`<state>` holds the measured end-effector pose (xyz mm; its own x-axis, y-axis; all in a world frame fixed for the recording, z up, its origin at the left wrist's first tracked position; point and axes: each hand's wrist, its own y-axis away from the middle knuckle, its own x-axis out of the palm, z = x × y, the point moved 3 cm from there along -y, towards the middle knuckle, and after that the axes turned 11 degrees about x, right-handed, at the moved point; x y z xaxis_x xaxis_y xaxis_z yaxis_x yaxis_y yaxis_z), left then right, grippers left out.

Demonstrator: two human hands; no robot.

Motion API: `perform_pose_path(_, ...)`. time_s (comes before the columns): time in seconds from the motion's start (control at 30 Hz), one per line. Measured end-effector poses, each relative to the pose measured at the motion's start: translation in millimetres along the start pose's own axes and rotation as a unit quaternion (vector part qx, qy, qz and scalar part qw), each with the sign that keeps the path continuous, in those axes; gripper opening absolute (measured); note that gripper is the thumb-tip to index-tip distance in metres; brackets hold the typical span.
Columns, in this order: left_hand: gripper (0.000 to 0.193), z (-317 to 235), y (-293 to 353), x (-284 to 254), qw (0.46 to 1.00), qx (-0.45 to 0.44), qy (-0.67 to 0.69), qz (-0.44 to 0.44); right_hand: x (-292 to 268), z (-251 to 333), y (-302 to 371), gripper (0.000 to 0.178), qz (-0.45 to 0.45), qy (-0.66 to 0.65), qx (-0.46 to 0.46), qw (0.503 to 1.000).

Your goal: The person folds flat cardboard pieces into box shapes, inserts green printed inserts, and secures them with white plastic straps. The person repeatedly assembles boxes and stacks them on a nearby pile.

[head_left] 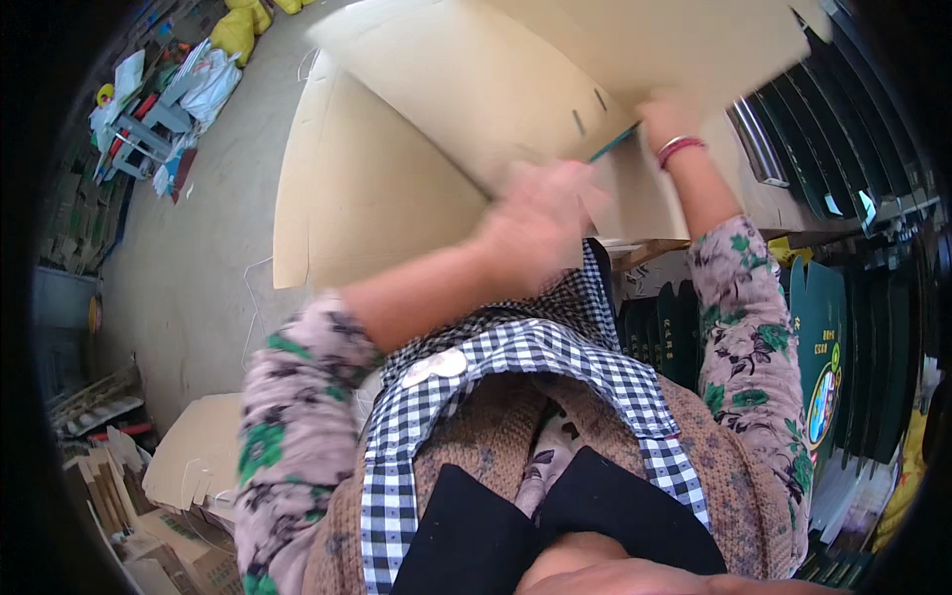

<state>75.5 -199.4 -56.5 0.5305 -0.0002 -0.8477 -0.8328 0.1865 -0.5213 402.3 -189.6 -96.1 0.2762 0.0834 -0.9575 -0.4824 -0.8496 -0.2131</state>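
Note:
Large tan cardboard sheets (pixel 367 188) with creases and cut slots spread out in front of me, the upper one raised and blurred by motion. My left hand (pixel 545 213) is at the near edge of the cardboard, so smeared that its fingers do not show clearly. My right hand (pixel 666 124) is closed at a cardboard flap (pixel 635 183), its fingertips partly out of sight. Between the two hands runs a thin dark teal edge (pixel 613 144); I cannot make out whether it belongs to the cardboard.
Dark green printed cardboard pieces (pixel 818 347) stand at the right, and more dark green panels (pixel 843 129) lie beyond. Flat cardboard (pixel 193 451) and boxes are at the lower left. Yellow sacks (pixel 234 38) and a cluttered grey stool (pixel 149 129) stand on the concrete floor (pixel 213 258).

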Motion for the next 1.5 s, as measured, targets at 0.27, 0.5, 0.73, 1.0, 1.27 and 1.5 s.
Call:
perform_pose_path(0.27, 0.039, -34, 15, 5, 0.952, 0.078, 0.267, -0.13, -119, 201, 73, 0.072, 0.009, -0.224, -0.098, 0.97)
perform_pose_path(0.5, 0.026, 22, 80, -114, 0.988, -0.014, 0.141, -0.067, -73, 186, 69, 0.006, -0.116, -0.284, -0.278, 0.91)
perform_pose_path(0.73, 0.05, 127, 94, -166, 0.953, -0.037, -0.257, 0.158, -58, 34, 69, 0.039, -0.122, -0.065, -0.131, 0.982)
perform_pose_path(1.0, 0.045, 170, 75, -67, 0.84, 0.112, -0.32, 0.424, -49, 4, 127, 0.041, -0.028, -0.174, -0.169, 0.97)
perform_pose_path(1.27, 0.021, 166, 21, -22, 0.942, -0.14, -0.081, 0.294, -51, 27, 102, 0.013, 0.037, -0.164, -0.076, 0.983)
perform_pose_path(1.5, 0.029, 123, 46, 3, 0.984, -0.134, -0.087, 0.075, -41, 49, 90, 0.015, -0.025, -0.143, -0.104, 0.984)
